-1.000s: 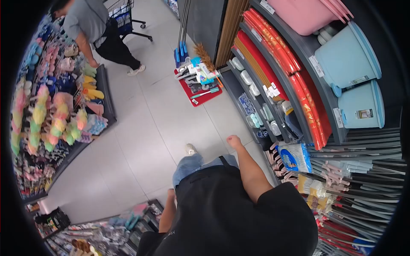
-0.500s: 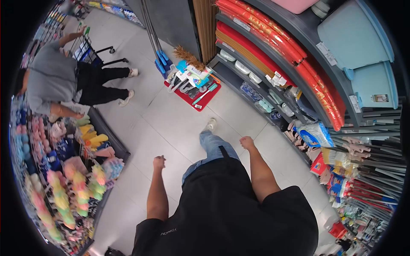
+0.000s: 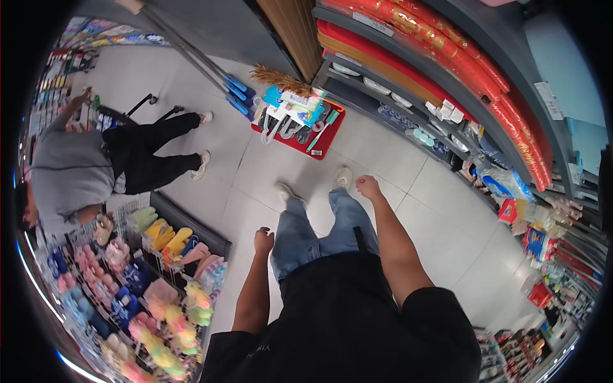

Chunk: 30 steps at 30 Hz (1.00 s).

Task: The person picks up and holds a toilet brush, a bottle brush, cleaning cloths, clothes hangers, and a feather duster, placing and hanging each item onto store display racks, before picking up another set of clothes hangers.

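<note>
My left hand hangs beside my left thigh, fingers curled in, with nothing visible in it. Near my right knee is my right hand, loosely fisted and empty, touching nothing. Ahead of my shoes, a red tray lies on the floor. On it are white hangers, a green-handled brush and blue-and-white packs. A brown feathery duster lies along the far side of the pile. Blue-ended poles lean beside the tray.
Another person in a grey shirt stands at the left, beside a partly visible cart. A display rack of slippers and gloves fills the lower left. Curved shelves line the right side, with hanging tools at far right.
The view has turned and moved closer to the red tray. Both my shoes now show side by side. My left hand has come forward since the first frame. The other person has shifted down-left in view.
</note>
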Each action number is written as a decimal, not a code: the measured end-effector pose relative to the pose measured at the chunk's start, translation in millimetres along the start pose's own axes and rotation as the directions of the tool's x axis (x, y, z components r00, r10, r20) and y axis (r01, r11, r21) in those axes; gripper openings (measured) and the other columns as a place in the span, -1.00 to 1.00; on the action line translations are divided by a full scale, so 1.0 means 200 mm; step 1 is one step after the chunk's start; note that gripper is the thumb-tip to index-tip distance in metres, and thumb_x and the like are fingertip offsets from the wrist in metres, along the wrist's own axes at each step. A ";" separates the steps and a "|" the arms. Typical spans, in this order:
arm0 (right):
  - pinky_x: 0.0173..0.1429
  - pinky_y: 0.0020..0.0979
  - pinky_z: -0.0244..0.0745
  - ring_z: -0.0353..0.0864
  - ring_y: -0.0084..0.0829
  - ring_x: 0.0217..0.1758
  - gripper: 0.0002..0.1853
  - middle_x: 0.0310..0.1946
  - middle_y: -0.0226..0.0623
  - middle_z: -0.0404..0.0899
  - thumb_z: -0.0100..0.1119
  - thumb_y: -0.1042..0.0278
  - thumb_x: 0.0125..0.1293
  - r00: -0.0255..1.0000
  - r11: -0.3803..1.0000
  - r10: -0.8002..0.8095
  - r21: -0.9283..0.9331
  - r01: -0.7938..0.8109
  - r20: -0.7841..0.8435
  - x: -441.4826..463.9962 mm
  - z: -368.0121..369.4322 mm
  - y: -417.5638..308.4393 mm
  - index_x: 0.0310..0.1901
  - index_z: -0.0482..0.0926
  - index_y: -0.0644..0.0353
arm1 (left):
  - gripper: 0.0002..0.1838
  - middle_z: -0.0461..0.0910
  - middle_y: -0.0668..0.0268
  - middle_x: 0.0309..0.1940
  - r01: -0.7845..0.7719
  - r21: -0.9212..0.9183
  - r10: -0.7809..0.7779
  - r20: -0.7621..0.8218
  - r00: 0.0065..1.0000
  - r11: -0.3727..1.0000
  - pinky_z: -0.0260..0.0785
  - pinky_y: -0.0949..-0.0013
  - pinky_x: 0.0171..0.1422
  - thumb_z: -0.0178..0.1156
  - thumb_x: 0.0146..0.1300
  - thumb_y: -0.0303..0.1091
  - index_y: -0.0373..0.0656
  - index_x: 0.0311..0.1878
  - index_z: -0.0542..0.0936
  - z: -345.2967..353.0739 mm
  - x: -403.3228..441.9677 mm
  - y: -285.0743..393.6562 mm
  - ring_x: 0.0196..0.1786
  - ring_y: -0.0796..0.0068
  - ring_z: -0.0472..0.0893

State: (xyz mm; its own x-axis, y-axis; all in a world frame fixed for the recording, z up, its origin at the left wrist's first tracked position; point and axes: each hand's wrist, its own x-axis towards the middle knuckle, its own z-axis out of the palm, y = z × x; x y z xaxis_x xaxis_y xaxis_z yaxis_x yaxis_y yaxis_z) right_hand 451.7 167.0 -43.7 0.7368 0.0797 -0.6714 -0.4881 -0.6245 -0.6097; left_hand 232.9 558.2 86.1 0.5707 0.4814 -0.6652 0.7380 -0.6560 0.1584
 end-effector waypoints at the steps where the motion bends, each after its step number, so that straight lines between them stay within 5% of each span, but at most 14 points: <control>1: -0.36 -0.42 0.54 0.65 -0.46 -0.48 -0.80 -0.50 -0.26 0.66 0.16 0.23 0.16 0.999 0.999 -0.031 -0.043 0.029 -0.044 0.07 0.03 -0.06 -0.34 0.67 0.17 | -0.64 0.57 -0.01 -0.13 -0.033 0.033 0.032 0.018 0.999 0.999 0.45 0.12 0.06 0.21 0.05 -0.27 -0.21 -0.08 0.59 0.00 0.06 0.00 -0.06 0.03 0.59; 5: -0.02 -0.23 0.53 0.65 -0.14 -0.15 -0.77 -0.29 -0.15 0.66 0.15 0.17 0.16 0.996 0.997 0.070 -0.016 -0.071 -0.050 0.37 0.25 -0.11 -0.29 0.67 0.11 | -0.48 0.44 -0.03 0.05 -0.096 0.179 0.064 0.176 0.982 0.979 0.37 0.06 0.16 0.27 0.08 -0.16 -0.16 0.10 0.46 0.02 0.31 -0.06 0.09 -0.03 0.48; 8: -0.11 -0.36 0.56 0.69 -0.31 -0.29 -0.78 -0.38 -0.17 0.68 0.16 0.21 0.17 0.980 0.988 0.150 -0.009 -0.152 -0.129 0.64 0.53 -0.01 -0.31 0.67 0.15 | -0.37 0.38 -0.05 0.12 -0.164 0.206 0.124 0.197 0.973 0.965 0.34 0.03 0.19 0.26 0.10 -0.06 -0.14 0.20 0.38 0.05 0.54 -0.07 0.13 -0.08 0.44; 11: -0.06 -0.29 0.55 0.68 -0.21 -0.21 -0.80 -0.35 -0.12 0.67 0.15 0.22 0.17 0.981 0.983 0.141 -0.096 -0.154 -0.132 0.91 0.81 0.11 -0.34 0.68 0.14 | -0.30 0.35 -0.08 0.15 -0.028 0.191 0.014 0.075 0.997 0.981 0.30 0.02 0.22 0.24 0.12 0.01 -0.13 0.27 0.31 0.05 0.72 0.00 0.17 -0.12 0.40; 17: 0.06 -0.10 0.48 0.60 -0.02 -0.05 -0.60 -0.17 0.00 0.62 0.09 0.26 0.21 0.992 0.962 0.127 -0.241 -0.129 -0.020 1.53 1.48 0.41 0.12 0.47 0.03 | -0.32 0.34 -0.07 0.13 -0.229 0.119 0.241 -0.094 0.966 0.966 0.24 0.07 0.27 0.20 0.17 -0.06 -0.21 0.28 0.28 -0.08 1.10 -0.12 0.17 -0.10 0.38; 24: 0.12 -0.03 0.44 0.56 0.00 0.06 -0.35 -0.02 0.04 0.55 -0.13 0.35 0.27 0.960 0.853 0.234 -0.507 -0.127 0.152 2.17 1.73 0.27 0.42 0.04 -0.12 | -0.41 0.29 -0.08 0.14 -0.224 -0.061 0.216 -0.114 0.970 0.973 0.08 0.04 0.35 0.13 0.18 -0.23 -0.31 0.23 0.30 -0.12 1.29 -0.09 0.24 -0.11 0.30; 27: 0.18 -0.10 0.44 0.48 -0.11 0.19 -0.37 0.17 -0.05 0.40 -0.05 0.26 0.28 0.953 0.843 0.289 -0.494 -0.211 0.086 2.29 1.76 0.26 0.40 0.09 -0.17 | -0.42 0.27 -0.09 0.17 -0.208 -0.022 0.203 -0.142 0.969 0.978 0.04 0.03 0.38 0.12 0.18 -0.23 -0.31 0.23 0.30 -0.11 1.33 -0.14 0.27 -0.10 0.27; 30: 0.12 -0.08 0.48 0.52 -0.06 0.12 -0.47 0.10 -0.01 0.45 0.03 0.31 0.23 0.967 0.873 0.247 -0.416 -0.253 -0.070 2.40 1.86 0.34 0.26 0.26 -0.03 | -0.43 0.26 -0.09 0.19 -0.212 -0.052 0.202 -0.157 0.967 0.976 0.02 0.01 0.39 0.11 0.20 -0.23 -0.31 0.23 0.30 -0.12 1.36 -0.16 0.28 -0.09 0.26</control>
State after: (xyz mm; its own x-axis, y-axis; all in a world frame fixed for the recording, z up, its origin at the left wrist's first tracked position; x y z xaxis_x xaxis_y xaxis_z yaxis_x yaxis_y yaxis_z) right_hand 598.4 451.3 -564.5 0.6244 -0.1312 -0.7700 -0.4178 -0.8890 -0.1873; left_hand 372.0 724.1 -82.5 0.7573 0.4244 -0.4963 0.6178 -0.7119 0.3340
